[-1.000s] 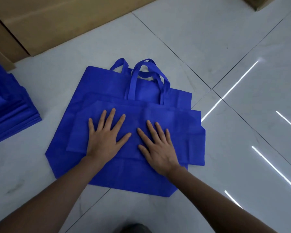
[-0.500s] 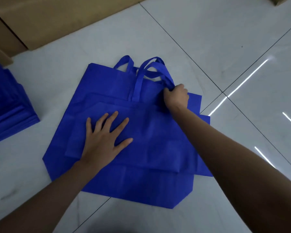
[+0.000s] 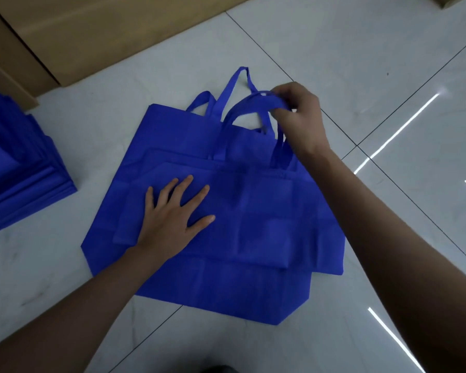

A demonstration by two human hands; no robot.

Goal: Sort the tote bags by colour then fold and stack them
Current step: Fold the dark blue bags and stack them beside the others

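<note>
Left hand (image 3: 170, 224) is pressing flat on blue tote bags (image 3: 253, 238); right hand (image 3: 297, 117) is pinching a lifted handle (image 3: 256, 103) over white floor tiles (image 3: 334, 49).

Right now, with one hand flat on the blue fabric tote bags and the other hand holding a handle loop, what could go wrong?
1. The right hand pinches one blue fabric handle loop, but other loops cross just beside it; a second bag may come along.
2. The left hand presses only the left part of the top blue tote bag, so a pull could slide its right side across the blue bag beneath.
</note>
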